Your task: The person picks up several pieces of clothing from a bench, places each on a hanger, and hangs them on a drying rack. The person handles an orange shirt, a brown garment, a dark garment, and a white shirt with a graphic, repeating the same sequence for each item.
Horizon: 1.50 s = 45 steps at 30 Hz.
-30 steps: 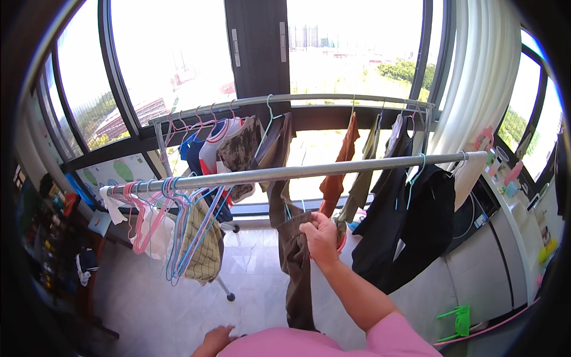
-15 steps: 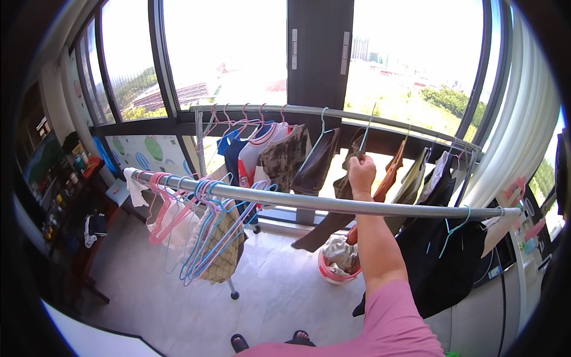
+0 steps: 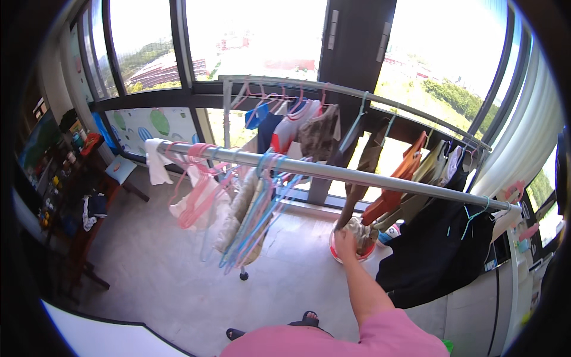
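Observation:
My right hand [image 3: 346, 243] is low beside the front rack, its fingers closed at the lower end of a dark brown trouser leg [image 3: 358, 184]. Those trousers hang from the rear rail. Just behind the hand stands a red-and-white bucket [image 3: 335, 253] holding crumpled beige-grey cloth [image 3: 364, 233]; the hand overlaps its rim from this angle. An orange garment [image 3: 389, 199] hangs to the right of the trousers. My left hand is out of the picture.
A metal rail [image 3: 333, 171] crosses in front of me, carrying pink hangers [image 3: 199, 199], blue hangers [image 3: 264, 214] and a large black garment [image 3: 425, 256]. More clothes hang on the rear rail [image 3: 345, 90] by the windows. A cluttered dark shelf [image 3: 65, 202] stands left.
My right hand has dropped from the top of the brown trousers, near their hanger, to the lower end of a leg. The view has shifted, and the front hangers appear farther right.

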Available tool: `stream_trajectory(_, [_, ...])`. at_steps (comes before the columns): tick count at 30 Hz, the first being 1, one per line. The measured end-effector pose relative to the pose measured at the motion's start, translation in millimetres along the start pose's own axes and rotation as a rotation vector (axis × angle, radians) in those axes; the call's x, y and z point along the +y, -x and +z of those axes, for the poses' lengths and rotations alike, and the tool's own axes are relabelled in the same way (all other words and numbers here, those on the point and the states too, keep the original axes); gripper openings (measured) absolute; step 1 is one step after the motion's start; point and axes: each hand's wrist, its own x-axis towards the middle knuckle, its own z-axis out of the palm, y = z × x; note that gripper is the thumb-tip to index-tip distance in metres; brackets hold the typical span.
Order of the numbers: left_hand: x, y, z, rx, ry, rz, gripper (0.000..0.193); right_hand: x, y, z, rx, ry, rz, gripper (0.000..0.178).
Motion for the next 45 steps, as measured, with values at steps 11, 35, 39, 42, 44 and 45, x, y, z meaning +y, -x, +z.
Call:
stream_trajectory(11, [-88.1,-96.3,-192.1,0.006,-0.255,0.247,0.060,84.7,302.5,167.4,-1.290,0.434,0.314,0.024])
stream_trajectory(35, [-300.1,-145.5,-427.2,0.762,1.039,-0.521,0.017,-658.1,235.0,930.6,-1.194,0.435,-0.651,0.046])
stream_trajectory(39, [-262.0,-185.1,-448.2,0.731,1.635,-0.482,0.046,-785.5,309.6,1014.6,-1.273,0.270,-0.710,0.041])
stream_trajectory(42, [-237.7,-272.0,-499.3,0.422,1.024,-0.385,0.038,-795.2,351.2,1063.9,-1.382,0.306,-0.802,0.039])
stream_trajectory(44, [-239.9,-319.5,-546.2,0.392,0.564,-0.169,0.038,-798.6,392.6,1069.0,-1.457,0.490,-0.989,0.039])
stream_trajectory(45, [-247.3,-346.8,-574.2,0.481,0.292,0.101,0.039,-784.5,401.4,1069.2,-1.539,0.584,-0.988,0.041])
